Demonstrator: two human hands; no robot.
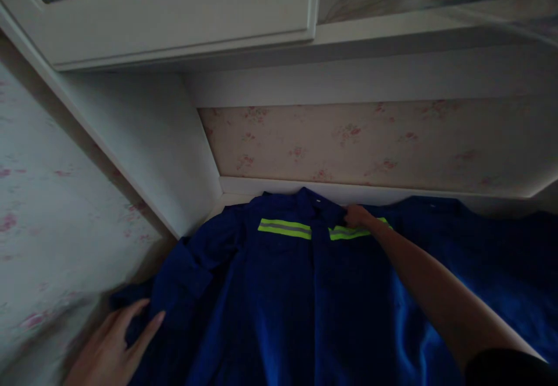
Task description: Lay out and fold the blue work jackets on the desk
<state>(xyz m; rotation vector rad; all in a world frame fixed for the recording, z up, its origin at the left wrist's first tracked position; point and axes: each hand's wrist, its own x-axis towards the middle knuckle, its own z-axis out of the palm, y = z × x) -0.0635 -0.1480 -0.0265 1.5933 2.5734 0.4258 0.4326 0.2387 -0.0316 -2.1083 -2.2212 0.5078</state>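
A deep blue work jacket (305, 293) is crossed at the chest by a neon yellow-green band (285, 228) with a grey centre stripe. The wallpaper (370, 142) is patterned with small pink flowers on cream; the cabinet (174, 20) is white.

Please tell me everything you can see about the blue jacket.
The blue jacket lies spread flat, front up, collar toward the wall. It looks like sturdy woven workwear, with a yellow-green reflective stripe across the chest. The right hand touches it near the collar; the left hand rests at its sleeve.
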